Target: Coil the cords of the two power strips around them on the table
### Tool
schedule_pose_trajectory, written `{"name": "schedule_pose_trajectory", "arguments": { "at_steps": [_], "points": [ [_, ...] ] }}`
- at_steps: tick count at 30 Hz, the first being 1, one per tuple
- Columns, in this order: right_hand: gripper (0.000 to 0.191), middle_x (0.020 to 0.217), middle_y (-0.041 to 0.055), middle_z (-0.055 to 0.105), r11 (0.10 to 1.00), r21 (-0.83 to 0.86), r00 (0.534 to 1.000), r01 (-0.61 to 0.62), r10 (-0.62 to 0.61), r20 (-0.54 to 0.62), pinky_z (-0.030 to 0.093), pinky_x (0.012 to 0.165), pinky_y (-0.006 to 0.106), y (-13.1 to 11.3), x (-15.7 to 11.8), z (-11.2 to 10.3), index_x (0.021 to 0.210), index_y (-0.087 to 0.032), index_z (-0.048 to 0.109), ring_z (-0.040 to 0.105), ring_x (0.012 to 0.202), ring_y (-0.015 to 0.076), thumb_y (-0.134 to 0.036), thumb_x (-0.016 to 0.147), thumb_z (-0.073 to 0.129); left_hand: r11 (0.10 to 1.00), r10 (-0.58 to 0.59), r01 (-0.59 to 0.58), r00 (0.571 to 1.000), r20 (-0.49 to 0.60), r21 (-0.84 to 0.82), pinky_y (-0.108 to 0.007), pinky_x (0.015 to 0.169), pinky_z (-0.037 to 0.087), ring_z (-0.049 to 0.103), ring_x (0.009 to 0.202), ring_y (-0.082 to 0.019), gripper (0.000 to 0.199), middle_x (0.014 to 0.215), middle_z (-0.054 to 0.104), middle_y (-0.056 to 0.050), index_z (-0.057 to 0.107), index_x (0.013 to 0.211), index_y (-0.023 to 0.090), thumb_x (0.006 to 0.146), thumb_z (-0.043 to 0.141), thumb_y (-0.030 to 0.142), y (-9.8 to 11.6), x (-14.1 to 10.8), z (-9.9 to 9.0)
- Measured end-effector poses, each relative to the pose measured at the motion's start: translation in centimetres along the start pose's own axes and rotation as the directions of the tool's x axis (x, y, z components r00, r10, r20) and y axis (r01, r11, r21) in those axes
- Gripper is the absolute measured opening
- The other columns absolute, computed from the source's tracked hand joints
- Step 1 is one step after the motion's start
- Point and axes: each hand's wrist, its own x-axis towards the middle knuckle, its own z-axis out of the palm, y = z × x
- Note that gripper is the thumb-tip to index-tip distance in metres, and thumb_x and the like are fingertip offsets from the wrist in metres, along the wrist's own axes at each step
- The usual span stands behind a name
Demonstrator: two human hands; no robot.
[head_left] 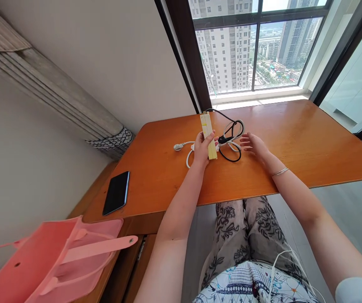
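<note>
My left hand [203, 147] is wrapped round a long, narrow, pale yellow power strip [204, 122], which stands tilted over the wooden table. Just right of it lies a bundle of black and white cables [238, 128], looped and tangled. A white plug [178, 147] on a white cord rests to the left of my left hand. At the right side of the cable bundle, my right hand [252, 143] is open, its fingers apart and pointing toward the loops, with nothing in it.
The brown wooden table [294, 139] runs below a window. A black tablet or phone [117, 193] lies at its left end. A pink bag [73, 261] hangs or stands at the lower left, beside wooden drawers. A gathered curtain [73, 92] is at the left wall.
</note>
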Motion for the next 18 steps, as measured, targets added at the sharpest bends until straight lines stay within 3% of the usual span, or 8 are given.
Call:
{"name": "schedule_pose_trajectory", "arguments": {
  "at_steps": [2,4,7,9,12,14,18],
  "points": [
    [0.047,0.116,0.0084,0.069,0.997,-0.078,0.995,0.015,-0.007,0.102,0.057,0.072,0.029,0.6,-0.4,0.8,0.114,-0.022,0.064,0.068,0.098,0.0207,-0.057,0.083,0.067,0.999,0.040,-0.041,0.998,0.047,0.023,-0.028,0.073,0.059,0.072,0.087,-0.017,0.049,0.121,0.070,-0.006,0.058,0.097,0.023,0.063,0.083,0.048,0.2,0.0,0.1],
    [0.066,0.130,0.0114,0.063,0.989,-0.143,0.993,0.048,-0.031,0.117,0.059,0.077,0.032,1.1,-0.6,1.4,0.132,-0.022,0.055,0.066,0.108,0.0241,-0.053,0.077,0.075,0.995,0.088,-0.093,0.990,0.107,0.044,-0.030,0.075,0.059,0.073,0.089,-0.018,0.052,0.122,0.069,-0.007,0.058,0.100,0.023,0.064,0.083,0.049,0.4,-0.2,0.3],
    [0.095,0.146,0.0159,0.049,0.966,-0.212,0.989,0.147,-0.148,0.009,0.061,0.085,0.038,1.6,-0.3,1.6,0.151,-0.023,0.035,0.065,0.112,0.0272,-0.050,0.071,0.080,0.983,0.147,-0.164,0.970,0.193,0.077,-0.030,0.075,0.059,0.073,0.089,-0.019,0.055,0.121,0.069,-0.007,0.058,0.104,0.023,0.063,0.085,0.049,0.8,-0.7,0.6],
    [0.102,0.149,0.0163,0.045,0.931,-0.260,0.958,0.257,-0.281,-0.061,0.060,0.090,0.042,1.6,0.0,1.2,0.155,-0.026,0.028,0.066,0.110,0.0275,-0.052,0.070,0.080,0.974,0.176,-0.206,0.951,0.255,0.095,-0.031,0.076,0.059,0.073,0.091,-0.020,0.056,0.120,0.069,-0.008,0.058,0.105,0.023,0.064,0.085,0.049,1.2,-1.2,0.8],
    [0.097,0.145,0.0146,0.050,0.862,-0.316,0.889,0.397,-0.447,-0.103,0.058,0.093,0.044,1.3,0.3,0.5,0.154,-0.030,0.031,0.066,0.107,0.0271,-0.055,0.073,0.078,0.960,0.211,-0.262,0.911,0.355,0.102,-0.034,0.082,0.059,0.073,0.093,-0.021,0.058,0.117,0.070,-0.008,0.057,0.108,0.023,0.065,0.086,0.049,1.9,-2.0,1.1],
    [0.088,0.140,0.0135,0.055,0.842,-0.309,0.866,0.442,-0.490,-0.095,0.058,0.091,0.043,1.2,0.4,0.3,0.150,-0.030,0.037,0.067,0.105,0.0265,-0.054,0.075,0.076,0.952,0.225,-0.291,0.879,0.420,0.099,-0.036,0.084,0.058,0.073,0.093,-0.023,0.060,0.114,0.070,-0.008,0.057,0.110,0.023,0.065,0.085,0.050,2.5,-2.4,1.3],
    [0.050,0.119,0.0094,0.068,0.825,-0.248,0.849,0.507,-0.529,-0.024,0.056,0.091,0.043,1.2,0.8,0.5,0.122,-0.025,0.061,0.067,0.100,0.0252,-0.050,0.080,0.070,0.946,0.239,-0.315,0.840,0.486,0.079,-0.037,0.083,0.059,0.073,0.094,-0.024,0.061,0.122,0.069,-0.011,0.058,0.112,0.023,0.066,0.084,0.054,3.2,-2.8,1.7]
  ]
}}
